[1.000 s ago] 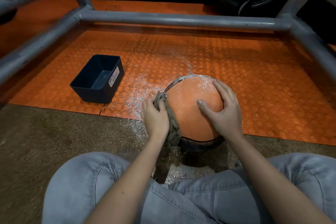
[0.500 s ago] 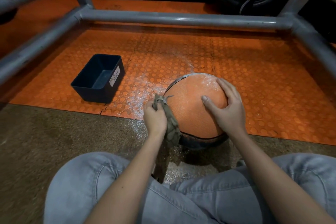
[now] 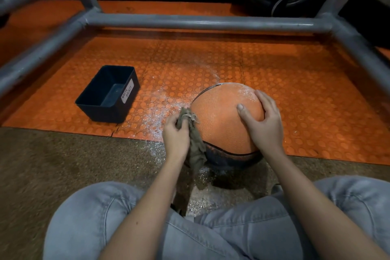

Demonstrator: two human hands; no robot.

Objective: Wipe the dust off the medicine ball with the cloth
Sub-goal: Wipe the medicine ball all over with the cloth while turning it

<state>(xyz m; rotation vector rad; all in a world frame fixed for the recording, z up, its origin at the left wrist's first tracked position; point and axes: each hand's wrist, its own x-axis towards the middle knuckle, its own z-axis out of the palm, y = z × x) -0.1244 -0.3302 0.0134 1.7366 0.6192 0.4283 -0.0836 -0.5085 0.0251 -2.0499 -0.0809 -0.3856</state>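
Gripping the cloth (image 3: 195,143), left hand (image 3: 176,135) against medicine ball (image 3: 221,120), right hand (image 3: 263,124) splayed atop.

Gripping a crumpled cloth (image 3: 196,145) in the left hand (image 3: 176,135) against the left side of an orange ball (image 3: 219,118). Right hand (image 3: 263,124) spread over its upper right. White dust (image 3: 160,110) across the orange mat (image 3: 295,91); dark bin (image 3: 101,110) left of it, inside a grey pipe frame (image 3: 200,22).

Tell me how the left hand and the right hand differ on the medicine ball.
The left hand grips the cloth; the right hand holds nothing. The left hand is curled at the left side of the medicine ball; the right hand lies spread over its upper right. Both are bare and at the same ball.
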